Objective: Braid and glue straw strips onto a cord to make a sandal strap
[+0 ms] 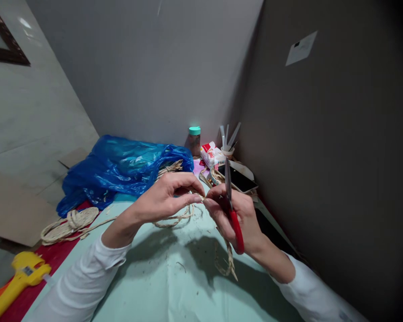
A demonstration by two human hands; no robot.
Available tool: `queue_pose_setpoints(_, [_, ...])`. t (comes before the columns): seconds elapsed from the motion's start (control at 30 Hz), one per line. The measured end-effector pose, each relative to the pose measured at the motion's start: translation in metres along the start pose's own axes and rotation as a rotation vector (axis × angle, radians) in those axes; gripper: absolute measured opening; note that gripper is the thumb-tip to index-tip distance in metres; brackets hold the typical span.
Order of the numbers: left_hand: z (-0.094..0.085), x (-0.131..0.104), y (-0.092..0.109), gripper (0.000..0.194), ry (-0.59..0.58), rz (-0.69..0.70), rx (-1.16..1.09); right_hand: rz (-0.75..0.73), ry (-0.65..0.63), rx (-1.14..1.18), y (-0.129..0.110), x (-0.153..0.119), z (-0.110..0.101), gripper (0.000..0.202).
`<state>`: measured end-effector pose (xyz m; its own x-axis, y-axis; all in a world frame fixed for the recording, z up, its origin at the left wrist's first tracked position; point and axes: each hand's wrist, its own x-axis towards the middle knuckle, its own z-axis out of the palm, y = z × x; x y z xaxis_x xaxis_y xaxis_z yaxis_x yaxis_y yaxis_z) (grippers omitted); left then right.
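My left hand (169, 197) pinches a braided straw cord (179, 220) between thumb and forefinger. Its fingertips almost meet those of my right hand (237, 214), which are closed on the same cord. Also tucked in my right hand is a pair of scissors (236, 230) with red handles, the blades pointing up and away. Below that hand hangs a frayed end of the cord. The short stretch at the fingertips is mostly hidden by the fingers.
A blue plastic bag (121, 165) with straw inside lies at the back left. Coiled cord (75, 222) and a yellow glue gun (25, 275) lie left. Behind my hands are a teal-lidded jar (194, 141), a cup of sticks (227, 151) and a phone (239, 179).
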<state>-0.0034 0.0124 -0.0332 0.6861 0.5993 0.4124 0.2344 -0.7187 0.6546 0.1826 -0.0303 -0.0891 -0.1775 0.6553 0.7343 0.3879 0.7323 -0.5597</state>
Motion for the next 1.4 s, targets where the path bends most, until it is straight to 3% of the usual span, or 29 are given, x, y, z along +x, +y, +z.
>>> queue_pose_setpoints(0.23, [-0.001, -0.001, -0.003, 0.008, -0.037, -0.017, -0.098, -0.047, 0.043, -0.035, 0.0, -0.002, 0.002, 0.01])
queue_pose_setpoints(0.4, [0.005, -0.001, -0.007, 0.013, -0.043, -0.124, -0.285, -0.11, 0.122, -0.115, -0.001, -0.004, 0.004, 0.013])
queue_pose_setpoints(0.57, [0.009, 0.001, -0.008, 0.017, -0.048, -0.206, -0.372, -0.13, 0.106, -0.044, 0.001, -0.003, 0.006, 0.011])
queue_pose_setpoints(0.67, [0.008, 0.002, -0.007, 0.015, -0.075, -0.233, -0.368, -0.046, 0.087, 0.015, 0.001, -0.003, 0.007, 0.011])
queue_pose_setpoints(0.83, [0.006, 0.001, -0.007, 0.012, -0.153, -0.261, -0.358, 0.283, 0.108, 0.304, 0.004, 0.0, -0.001, 0.016])
queue_pose_setpoints(0.97, [0.003, 0.001, -0.009, 0.012, -0.067, -0.281, -0.415, 0.381, 0.068, 0.458, 0.01, 0.009, -0.011, 0.02])
queue_pose_setpoints(1.03, [0.0, 0.0, -0.01, 0.01, -0.002, -0.269, -0.445, 0.329, 0.036, 0.336, 0.012, 0.012, -0.015, 0.018])
queue_pose_setpoints(1.2, [-0.01, -0.006, -0.008, 0.011, 0.095, -0.233, -0.48, -0.002, -0.151, -0.086, 0.013, 0.013, -0.02, 0.008])
queue_pose_setpoints(1.4, [-0.018, -0.012, 0.002, 0.02, 0.116, -0.147, -0.559, -0.089, -0.289, -0.432, 0.014, 0.009, -0.02, 0.005])
